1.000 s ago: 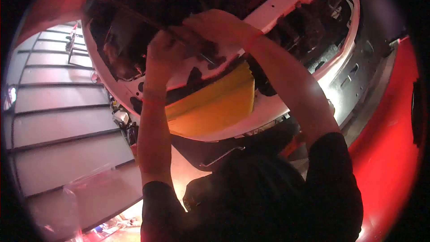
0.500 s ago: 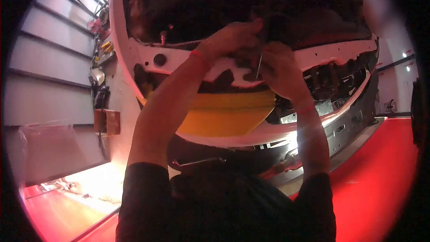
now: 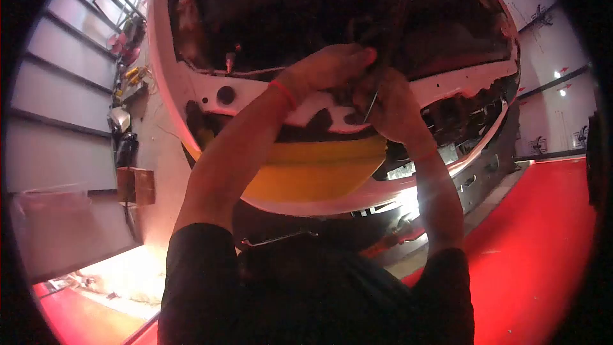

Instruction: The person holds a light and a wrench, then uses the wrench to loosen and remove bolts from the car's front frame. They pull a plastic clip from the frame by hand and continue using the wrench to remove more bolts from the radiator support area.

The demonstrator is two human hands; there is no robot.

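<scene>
Both hands are at the middle of the pale body edge (image 3: 191, 83) of an opened vehicle. My right hand (image 3: 401, 112) is closed with its fingers curled around a thin metal rod (image 3: 371, 105), whose lower end points down toward the edge. Just to its left, my left hand (image 3: 329, 67) is bent over the same spot, with its fingers drawn together and the thumb pointing right. What those fingers hold, if anything, is hidden in shadow. Below my hands hangs a curved yellow panel (image 3: 313, 169).
A metal wrench (image 3: 280, 239) lies on a dark surface below the yellow panel. To the left are a brown box (image 3: 135, 185) and several small items along the wall. Red flooring (image 3: 523, 243) spreads to the right. Exposed parts (image 3: 453, 118) show behind my right wrist.
The view has shifted slightly, so the vehicle sits a little further left. Both hands stay together at the same spot; the thin rod leans more than before.
</scene>
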